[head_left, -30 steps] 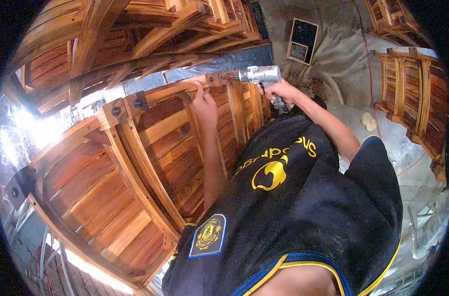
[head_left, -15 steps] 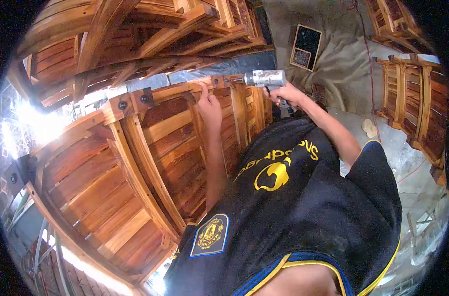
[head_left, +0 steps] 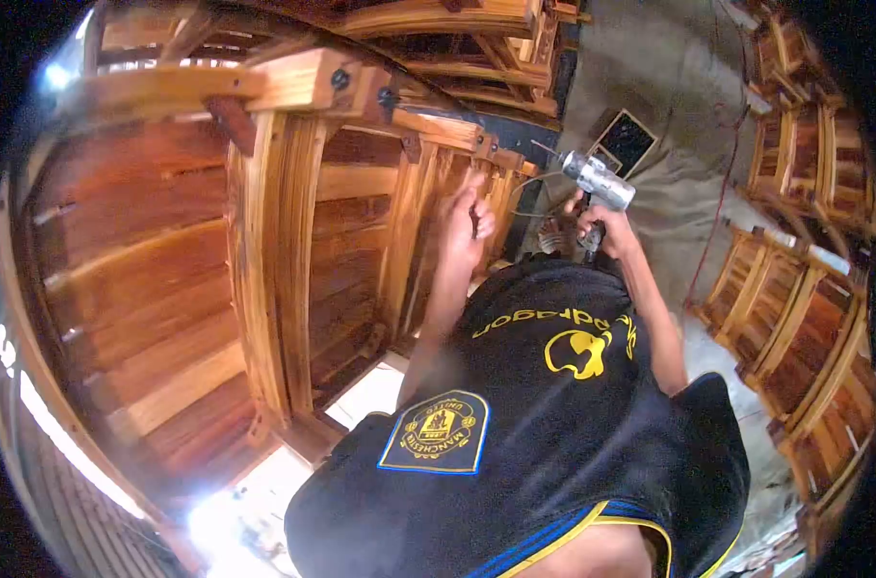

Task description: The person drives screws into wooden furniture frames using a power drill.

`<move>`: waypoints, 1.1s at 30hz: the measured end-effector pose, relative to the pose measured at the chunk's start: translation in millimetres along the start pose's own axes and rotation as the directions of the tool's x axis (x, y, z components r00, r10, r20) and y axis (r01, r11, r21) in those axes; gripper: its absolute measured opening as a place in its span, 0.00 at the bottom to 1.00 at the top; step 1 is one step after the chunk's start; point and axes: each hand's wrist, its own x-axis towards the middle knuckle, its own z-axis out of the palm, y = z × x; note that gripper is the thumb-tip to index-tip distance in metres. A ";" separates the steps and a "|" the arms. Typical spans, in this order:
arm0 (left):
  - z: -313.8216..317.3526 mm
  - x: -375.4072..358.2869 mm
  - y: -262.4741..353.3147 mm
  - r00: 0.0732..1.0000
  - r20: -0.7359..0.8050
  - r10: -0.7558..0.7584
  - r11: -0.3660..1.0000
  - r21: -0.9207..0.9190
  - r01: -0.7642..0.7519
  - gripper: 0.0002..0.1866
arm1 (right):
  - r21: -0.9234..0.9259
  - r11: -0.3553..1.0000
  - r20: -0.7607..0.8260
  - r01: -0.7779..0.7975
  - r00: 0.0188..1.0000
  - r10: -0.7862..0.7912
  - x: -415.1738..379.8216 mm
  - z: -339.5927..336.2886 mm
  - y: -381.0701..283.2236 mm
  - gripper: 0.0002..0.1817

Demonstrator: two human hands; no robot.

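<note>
My right hand (head_left: 611,229) is wrapped round the grip of a silver cordless drill (head_left: 600,181), held up in front of my chest. Its long thin bit points toward the upper left, apart from the wood. My left hand (head_left: 465,233) is raised beside the wooden frame (head_left: 298,82), its fingers curled. Something small and dark shows at those fingers, too blurred to name. Dark bolt heads (head_left: 339,79) sit in the frame's joints, in pairs along the top rail.
More slatted wooden furniture stands across the top and along the right side (head_left: 784,318). A dark framed panel (head_left: 627,143) lies on the grey floor covering (head_left: 683,125) ahead. A red cord (head_left: 715,207) runs over the floor on the right.
The drill has come away from the rail's bolted joint and tilted, its bit now free. My left hand has left the rail and moved right. The view has shifted along the frame.
</note>
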 end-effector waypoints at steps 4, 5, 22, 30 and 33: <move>-26.9 7.7 -30.6 0.971 0.081 -0.223 0.970 -0.082 0.229 0.14 | -0.056 0.995 -0.024 -0.082 0.996 0.080 -1.5 5.4 -6.2 0.18; -28.2 8.6 -34.3 0.961 0.073 -0.265 0.960 -0.076 0.270 0.13 | -0.057 0.990 -0.033 -0.129 0.991 0.128 -1.0 3.9 -6.1 0.20; 9.1 45.3 23.1 0.871 0.076 0.485 0.673 0.605 -0.427 0.19 | -0.002 0.976 0.000 -0.217 0.976 0.217 26.4 4.9 4.5 0.18; 0.3 73.0 15.3 0.765 0.164 0.623 0.307 0.848 -0.431 0.26 | 0.133 0.963 0.166 -0.236 0.963 0.213 33.4 -6.4 12.4 0.17; -2.1 77.9 12.9 0.517 0.374 0.770 0.054 0.770 -0.636 0.26 | 0.110 0.960 0.140 -0.259 0.960 0.243 38.5 -13.2 17.3 0.17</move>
